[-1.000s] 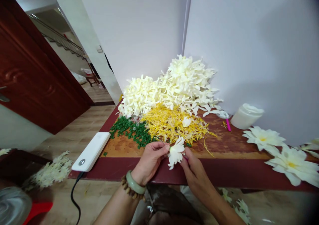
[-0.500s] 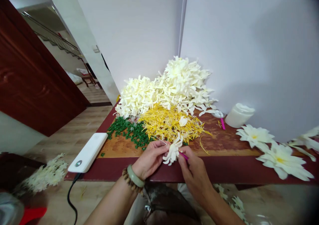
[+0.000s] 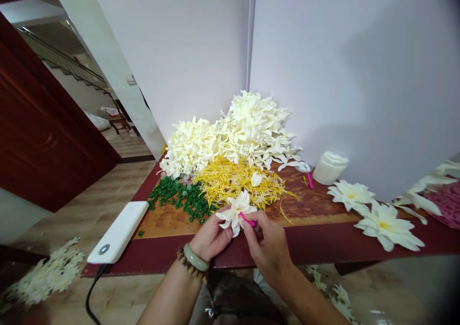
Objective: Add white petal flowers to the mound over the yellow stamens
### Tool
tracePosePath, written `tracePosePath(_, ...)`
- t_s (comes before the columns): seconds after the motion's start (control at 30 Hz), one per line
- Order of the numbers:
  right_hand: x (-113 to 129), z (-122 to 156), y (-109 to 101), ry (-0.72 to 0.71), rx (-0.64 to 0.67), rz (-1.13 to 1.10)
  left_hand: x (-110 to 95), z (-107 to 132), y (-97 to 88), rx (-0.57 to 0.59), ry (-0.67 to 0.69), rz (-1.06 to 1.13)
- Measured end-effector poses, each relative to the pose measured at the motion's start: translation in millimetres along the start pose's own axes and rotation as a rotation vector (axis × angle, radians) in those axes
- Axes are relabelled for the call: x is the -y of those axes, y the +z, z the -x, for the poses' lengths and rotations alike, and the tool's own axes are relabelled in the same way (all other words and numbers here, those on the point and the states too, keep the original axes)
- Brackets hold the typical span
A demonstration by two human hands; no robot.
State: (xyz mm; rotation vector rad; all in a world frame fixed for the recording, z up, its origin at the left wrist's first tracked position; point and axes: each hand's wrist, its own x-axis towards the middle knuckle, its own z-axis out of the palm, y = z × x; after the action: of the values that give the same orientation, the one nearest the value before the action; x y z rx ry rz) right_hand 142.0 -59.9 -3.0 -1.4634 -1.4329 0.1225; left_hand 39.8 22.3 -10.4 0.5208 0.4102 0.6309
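Near the table's front edge my left hand [image 3: 211,236] is closed around the underside of a white artificial flower [image 3: 237,209], whose open face is turned toward me. A jade bangle and a beaded bracelet circle that wrist. My right hand [image 3: 268,243] pinches a small magenta stick-like tool [image 3: 248,219], its tip at the flower's centre. Just behind the flower lies a heap of yellow stamens [image 3: 237,181], with green plastic pieces [image 3: 179,198] to its left. Behind them rises a big pile of white petals [image 3: 247,128].
To the right stand a jar of white paste [image 3: 329,168] and a second magenta tool [image 3: 309,180]. Two large flowers [image 3: 386,226] lie near the right end. A white power bank [image 3: 118,231] with a black cable sits at the left edge. More blossoms [image 3: 53,272] are on the floor.
The flower has turned from side-on to facing me, and the magenta tool has come to its centre. My left fingers have shifted beneath the flower. The whole view has shifted slightly.
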Motion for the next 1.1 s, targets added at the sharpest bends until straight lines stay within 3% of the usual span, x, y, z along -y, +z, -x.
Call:
tracePosePath(0.13,3,7,-9,-0.090,0.002,0.041,-5,-5,-1.2,-0.013,0.054,0.036)
tracePosePath(0.27,10,17,-31,-0.187,-0.137,0.063,-16,-8,-1.8,-0.124,0.135,0.035)
tracePosePath(0.4,11,7,-54,0.089,-0.298,-0.131,-22,-7,-3.1,-0.145,0.121,0.079)
tracePosePath(0.53,1,-13,-59,0.364,-0.160,-0.608,-22,-6,-1.4,-0.139,0.085,0.085)
tracePosePath(0.63,-7,-17,-53,0.414,-0.054,-0.760,-18,-4,2.7,-0.079,0.074,0.047)
tracePosePath(0.73,-7,-13,-49,0.428,0.052,-0.689,-5,-1,10.7,0.009,0.030,-0.036)
tracePosePath(0.87,2,-7,-57,0.357,0.254,-0.384,22,6,24.1,0.055,-0.039,-0.173)
tracePosePath(1.0,-2,12,-87,0.353,0.320,-0.200,37,14,29.2,-0.010,-0.116,-0.326)
tracePosePath(1.1,-26,48,-121,0.350,0.276,-0.015,33,18,25.4,-0.108,-0.107,-0.432)
